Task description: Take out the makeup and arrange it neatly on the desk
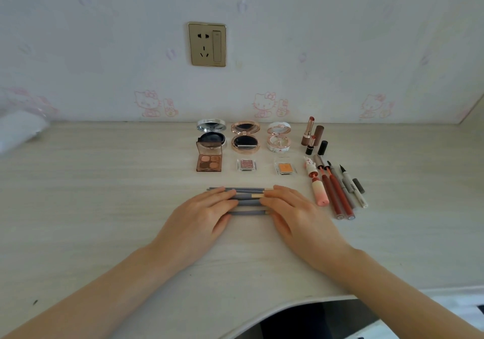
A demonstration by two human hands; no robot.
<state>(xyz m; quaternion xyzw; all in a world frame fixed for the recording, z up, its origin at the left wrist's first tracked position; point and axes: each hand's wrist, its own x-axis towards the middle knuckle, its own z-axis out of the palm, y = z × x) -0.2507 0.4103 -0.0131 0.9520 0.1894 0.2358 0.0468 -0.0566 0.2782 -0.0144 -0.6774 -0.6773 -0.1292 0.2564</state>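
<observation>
Several grey brushes (246, 202) between left hand (199, 220), right hand (298, 218); both flat, pressing brush ends.

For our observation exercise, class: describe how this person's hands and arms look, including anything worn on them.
The left hand and right hand are bare: no gloves or rings visible. Neither arm shows a sleeve, watch or bracelet up to the frame's edge.
</observation>
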